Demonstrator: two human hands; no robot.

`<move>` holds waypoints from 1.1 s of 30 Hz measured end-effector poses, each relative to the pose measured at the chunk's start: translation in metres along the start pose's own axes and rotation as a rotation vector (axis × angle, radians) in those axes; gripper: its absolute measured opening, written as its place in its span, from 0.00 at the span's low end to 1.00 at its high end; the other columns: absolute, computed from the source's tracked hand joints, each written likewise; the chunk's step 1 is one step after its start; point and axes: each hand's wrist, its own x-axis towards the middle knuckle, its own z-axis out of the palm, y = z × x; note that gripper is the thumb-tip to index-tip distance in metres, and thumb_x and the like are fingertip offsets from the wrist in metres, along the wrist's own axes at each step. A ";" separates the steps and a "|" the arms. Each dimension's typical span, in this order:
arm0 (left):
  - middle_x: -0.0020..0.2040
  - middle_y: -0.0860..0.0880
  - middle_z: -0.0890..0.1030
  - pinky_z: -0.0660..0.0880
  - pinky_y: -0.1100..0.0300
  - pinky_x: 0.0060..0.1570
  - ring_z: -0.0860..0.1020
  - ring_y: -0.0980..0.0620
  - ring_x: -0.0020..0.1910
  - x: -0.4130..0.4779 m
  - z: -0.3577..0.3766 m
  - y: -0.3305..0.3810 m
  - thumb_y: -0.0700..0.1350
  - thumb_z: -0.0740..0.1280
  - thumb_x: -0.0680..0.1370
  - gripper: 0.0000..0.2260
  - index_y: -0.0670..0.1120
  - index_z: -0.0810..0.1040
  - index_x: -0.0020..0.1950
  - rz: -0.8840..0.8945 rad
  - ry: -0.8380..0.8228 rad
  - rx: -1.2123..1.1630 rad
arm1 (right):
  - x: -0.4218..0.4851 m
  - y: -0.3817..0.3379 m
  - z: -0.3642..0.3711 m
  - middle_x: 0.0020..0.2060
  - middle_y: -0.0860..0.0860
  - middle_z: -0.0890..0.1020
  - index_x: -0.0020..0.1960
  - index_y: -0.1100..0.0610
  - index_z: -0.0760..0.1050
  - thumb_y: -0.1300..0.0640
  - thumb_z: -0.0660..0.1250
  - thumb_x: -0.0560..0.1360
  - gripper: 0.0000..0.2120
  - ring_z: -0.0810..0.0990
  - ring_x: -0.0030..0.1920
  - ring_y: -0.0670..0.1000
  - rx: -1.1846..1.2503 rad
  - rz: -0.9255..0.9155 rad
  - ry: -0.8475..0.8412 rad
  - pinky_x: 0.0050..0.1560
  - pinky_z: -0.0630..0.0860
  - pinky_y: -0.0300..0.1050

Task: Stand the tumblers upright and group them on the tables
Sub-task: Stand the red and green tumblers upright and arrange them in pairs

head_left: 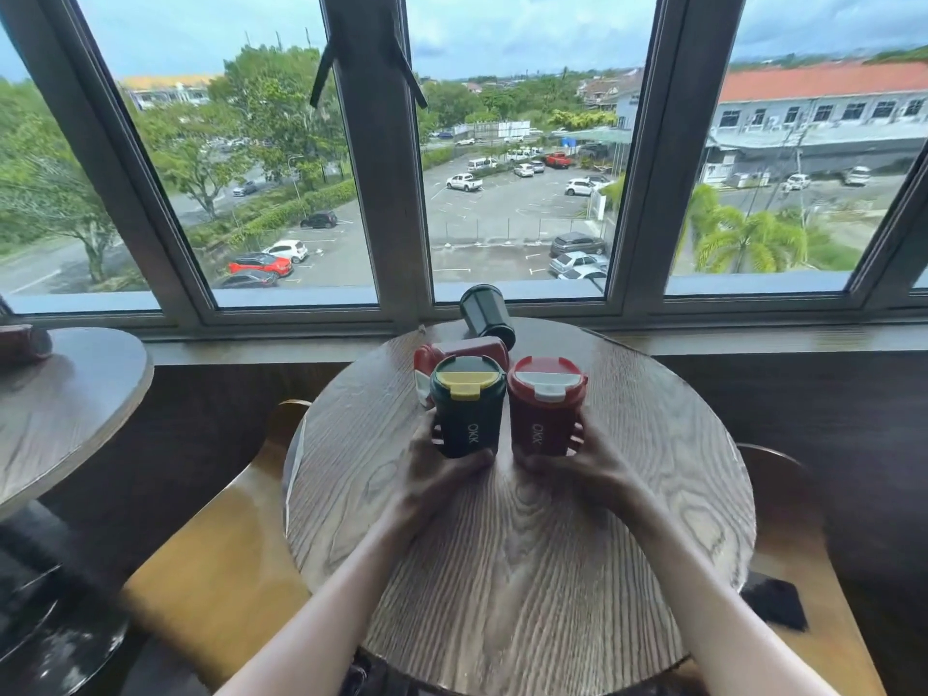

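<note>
On the round wooden table (pixel 527 545), two tumblers stand upright side by side. My left hand (pixel 434 467) grips the dark green tumbler (pixel 467 409) with its yellow lid. My right hand (pixel 585 462) grips the red tumbler (pixel 545 406) with its white lid. Behind them a second red tumbler (pixel 464 351) lies on its side, partly hidden. A second dark green tumbler (pixel 487 313) lies tipped over at the table's far edge by the window.
A second round table (pixel 65 409) stands to the left, with a dark reddish object (pixel 22 344) lying at its far edge. Wooden chairs (pixel 221 560) flank the near table on both sides. A black object (pixel 776 602) rests on the right chair. A window ledge (pixel 703 339) runs behind.
</note>
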 end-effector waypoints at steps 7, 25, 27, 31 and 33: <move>0.50 0.58 0.81 0.77 0.69 0.42 0.81 0.60 0.47 0.000 0.000 -0.003 0.47 0.81 0.65 0.30 0.55 0.71 0.61 0.023 -0.003 -0.029 | 0.004 0.007 0.001 0.58 0.49 0.80 0.67 0.50 0.68 0.56 0.83 0.61 0.40 0.80 0.59 0.48 0.005 -0.041 0.031 0.61 0.77 0.49; 0.62 0.44 0.73 0.74 0.46 0.60 0.74 0.45 0.60 0.065 -0.050 0.011 0.38 0.72 0.71 0.26 0.46 0.70 0.67 0.018 0.137 0.176 | 0.021 -0.053 -0.040 0.66 0.47 0.76 0.68 0.47 0.71 0.33 0.68 0.67 0.34 0.75 0.67 0.45 0.232 -0.111 -0.014 0.66 0.69 0.46; 0.66 0.43 0.69 0.69 0.44 0.67 0.68 0.45 0.65 0.088 -0.049 0.014 0.45 0.74 0.65 0.36 0.48 0.66 0.72 0.009 0.027 0.222 | 0.032 -0.068 -0.038 0.60 0.47 0.80 0.64 0.50 0.75 0.39 0.67 0.70 0.25 0.78 0.62 0.45 0.150 -0.089 0.004 0.62 0.72 0.46; 0.63 0.45 0.71 0.73 0.64 0.56 0.74 0.51 0.58 0.111 -0.050 0.024 0.40 0.77 0.65 0.41 0.48 0.63 0.74 -0.058 -0.154 0.178 | 0.043 -0.071 -0.030 0.53 0.51 0.83 0.56 0.52 0.79 0.50 0.69 0.65 0.19 0.80 0.54 0.50 0.061 -0.040 -0.042 0.49 0.71 0.42; 0.55 0.49 0.74 0.72 0.78 0.39 0.75 0.61 0.46 0.117 -0.049 0.025 0.33 0.74 0.70 0.32 0.45 0.66 0.71 -0.046 -0.215 0.210 | 0.045 -0.067 -0.028 0.51 0.52 0.84 0.53 0.53 0.80 0.51 0.69 0.65 0.17 0.80 0.51 0.51 0.109 -0.034 -0.029 0.48 0.71 0.43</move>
